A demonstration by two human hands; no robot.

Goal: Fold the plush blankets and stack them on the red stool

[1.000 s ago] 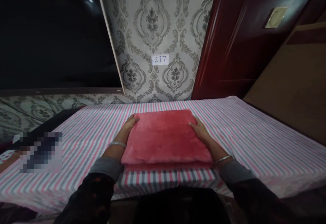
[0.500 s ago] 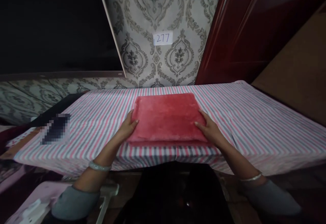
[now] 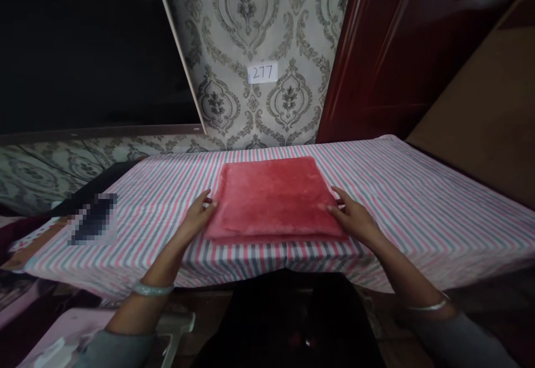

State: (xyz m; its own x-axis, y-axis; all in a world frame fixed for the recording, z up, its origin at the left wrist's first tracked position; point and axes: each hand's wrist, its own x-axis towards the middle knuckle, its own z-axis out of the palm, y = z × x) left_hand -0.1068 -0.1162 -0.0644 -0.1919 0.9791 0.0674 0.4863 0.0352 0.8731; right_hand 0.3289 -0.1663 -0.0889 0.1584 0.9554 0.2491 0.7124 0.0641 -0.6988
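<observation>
1. A folded coral-red cloth (image 3: 271, 198) lies flat near the front edge of the worktop (image 3: 163, 195), between the two hands. It looks plush, with a short, soft pile that shows in lighter and darker patches; its outline is roughly rectangular, wider at the near side in this view, with rounded folds stacked along the front.
2. The left hand (image 3: 201, 210) is at the cloth's left side, its grip loose and parted — thumb and fingers curved with a gap between them. The thumb tip is at the edge of the pile; whether it touches is hard to tell.
3. The right hand (image 3: 351, 216) mirrors it at the right side, its grip likewise spread, the thumb at the red edge and the fingers just beside it.
4. A smooth, pale, rounded bangle (image 3: 152, 289) circles the left wrist; a thin, shiny bangle (image 3: 437, 305) circles the right.
5. Under everything is a thin striped cover (image 3: 418, 201) in pink, grey and white, lightly creased and draped over the front.
6. Behind stand damask-patterned wallpaper (image 3: 246, 5), a white paper label (image 3: 262, 72) reading 277, a flat black screen (image 3: 92, 50) and a glossy dark-red panel (image 3: 384, 50).
</observation>
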